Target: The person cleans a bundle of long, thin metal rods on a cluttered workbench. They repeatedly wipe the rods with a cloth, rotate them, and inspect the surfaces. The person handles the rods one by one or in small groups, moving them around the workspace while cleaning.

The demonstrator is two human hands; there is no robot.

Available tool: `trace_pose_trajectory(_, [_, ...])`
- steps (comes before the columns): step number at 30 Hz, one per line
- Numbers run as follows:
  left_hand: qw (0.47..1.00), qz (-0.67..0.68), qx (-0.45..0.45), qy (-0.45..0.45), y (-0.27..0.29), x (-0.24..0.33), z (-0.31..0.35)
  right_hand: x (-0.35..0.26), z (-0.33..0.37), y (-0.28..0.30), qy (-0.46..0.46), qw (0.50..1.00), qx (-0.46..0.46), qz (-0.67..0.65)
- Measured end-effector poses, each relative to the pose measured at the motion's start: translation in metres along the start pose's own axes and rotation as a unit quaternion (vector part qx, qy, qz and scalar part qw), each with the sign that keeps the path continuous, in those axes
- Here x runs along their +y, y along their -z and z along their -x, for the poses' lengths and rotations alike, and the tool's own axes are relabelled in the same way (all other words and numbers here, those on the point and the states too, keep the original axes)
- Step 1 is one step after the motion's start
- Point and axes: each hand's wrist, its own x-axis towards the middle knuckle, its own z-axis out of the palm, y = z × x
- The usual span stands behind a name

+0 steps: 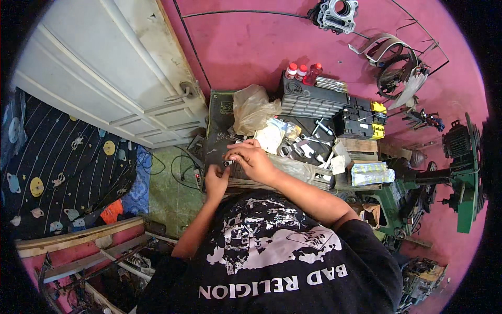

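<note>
A small metal tube is held above the near left part of the bench. The right hand has its grip pinching the tube between thumb and fingers. The left hand is just beside and below it, fingers bent; whether its grip is closed on the tube I cannot tell.

Just beyond the hands, a crumpled plastic bag takes up the far left of the bench, with a pale sheet to its near right. Right of the hands lies a jumble of wrenches and other metal parts, crowding the middle. A clear plastic wrapper lies near the right forearm, and a blue-and-white packet is farther right.

At the far side, against the pink wall, a dark ribbed box carries two red-capped bottles and a red bottle. Beside it on the right is a black-and-yellow case. What the bag, box and case hold cannot be made out.
</note>
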Motion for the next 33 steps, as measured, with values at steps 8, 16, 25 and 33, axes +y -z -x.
trace_pose_trajectory(8, [0.941,-0.037,-0.118,-0.314,0.031,0.07,-0.008,-0.003,-0.017,0.009,0.049,0.997,-0.057,0.003])
trace_pose_trajectory(16, [0.953,0.005,-0.149,-0.262,0.016,0.064,-0.017,-0.004,-0.017,0.009,0.044,0.998,-0.045,-0.012])
trace_pose_trajectory(25, [0.959,0.084,-0.145,-0.227,0.008,0.072,-0.022,-0.004,-0.013,0.017,-0.117,0.962,-0.035,-0.245])
trace_pose_trajectory(33, [0.945,-0.007,-0.102,-0.311,0.008,0.074,-0.018,0.01,0.004,0.006,0.026,0.998,-0.013,0.059])
